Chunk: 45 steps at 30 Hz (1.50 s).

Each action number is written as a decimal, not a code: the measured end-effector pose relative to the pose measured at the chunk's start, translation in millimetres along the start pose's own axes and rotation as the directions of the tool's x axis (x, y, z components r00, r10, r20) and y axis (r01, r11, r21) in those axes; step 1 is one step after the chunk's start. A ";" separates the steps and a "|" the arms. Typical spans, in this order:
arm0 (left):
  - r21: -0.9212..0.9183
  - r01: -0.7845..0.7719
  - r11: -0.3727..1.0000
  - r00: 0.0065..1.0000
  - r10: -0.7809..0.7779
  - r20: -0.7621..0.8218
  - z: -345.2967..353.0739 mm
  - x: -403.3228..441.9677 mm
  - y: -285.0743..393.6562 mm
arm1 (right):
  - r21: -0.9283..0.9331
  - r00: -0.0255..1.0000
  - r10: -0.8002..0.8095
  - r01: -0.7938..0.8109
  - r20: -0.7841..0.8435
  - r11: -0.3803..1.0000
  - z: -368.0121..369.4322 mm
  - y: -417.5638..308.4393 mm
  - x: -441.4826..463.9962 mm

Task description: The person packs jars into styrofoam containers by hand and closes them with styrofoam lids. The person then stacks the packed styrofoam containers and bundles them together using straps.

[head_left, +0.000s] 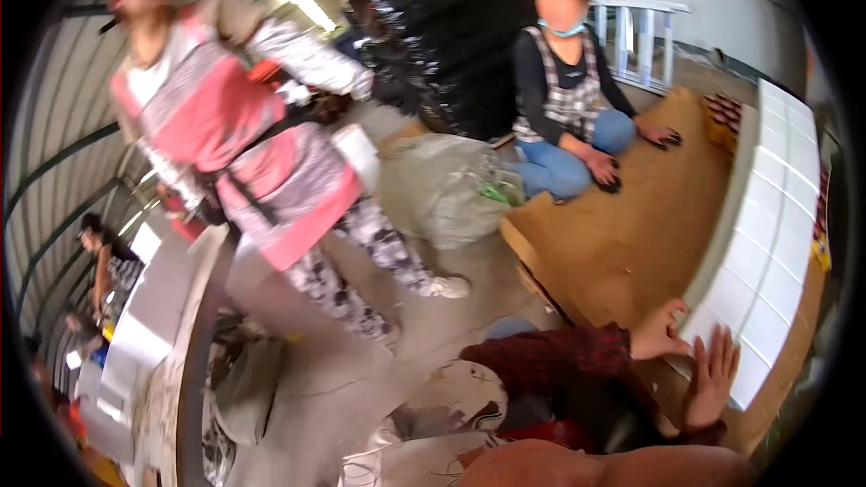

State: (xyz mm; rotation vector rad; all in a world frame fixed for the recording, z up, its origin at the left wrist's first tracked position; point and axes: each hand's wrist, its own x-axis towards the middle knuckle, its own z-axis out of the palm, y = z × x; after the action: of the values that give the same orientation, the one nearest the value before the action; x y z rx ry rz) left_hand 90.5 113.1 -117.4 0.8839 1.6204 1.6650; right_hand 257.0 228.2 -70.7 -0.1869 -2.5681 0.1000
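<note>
A long white stack (767,216) divided into rectangles, like tiles or small boxes side by side, lies along the right. I cannot make out which. My left hand (661,332), below a dark red patterned sleeve, is at its near left edge, thumb and fingers apart. Against the near end rests my right hand (713,370), its fingers stretched out flat. Neither hand is wrapped round anything. Under the stack is a brown cardboard surface (622,225).
A person in a checked apron (559,81) sits on the cardboard. Another person in a pink and grey smock (244,144) stands to the left. A translucent plastic sack (442,185) lies between them. Behind stands a black-wrapped bulk (442,36). A worktable edge (185,352) runs down the left.
</note>
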 end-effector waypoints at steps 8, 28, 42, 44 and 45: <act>0.290 -0.012 0.957 0.994 0.042 -0.098 21.6 -40.4 76.6 | 0.057 0.998 0.060 -0.061 0.018 0.996 -30.0 -32.8 -1.4; 0.274 -0.496 0.824 0.848 0.394 0.354 43.4 -104.9 77.2 | -0.005 0.999 0.041 -0.041 0.008 0.999 -37.1 -48.6 -53.4; 0.608 -0.682 0.406 0.730 0.429 0.532 39.3 -85.7 49.9 | -0.103 1.000 0.000 -0.001 -0.006 0.995 -32.7 -38.4 -42.7; 0.617 -0.683 0.392 0.729 0.422 0.539 39.3 -85.0 47.7 | -0.110 1.000 -0.008 0.008 0.000 0.994 -32.6 -37.2 -43.5; 0.629 -0.695 0.347 0.715 0.422 0.557 39.7 -83.0 42.3 | -0.107 1.000 -0.011 0.010 -0.009 0.994 -32.2 -36.4 -43.2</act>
State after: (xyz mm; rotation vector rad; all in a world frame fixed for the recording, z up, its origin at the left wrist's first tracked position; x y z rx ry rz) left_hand 170.5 65.9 -77.1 2.3131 1.9766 0.9301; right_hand 306.3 186.6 -62.4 -0.2134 -2.5664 -0.0429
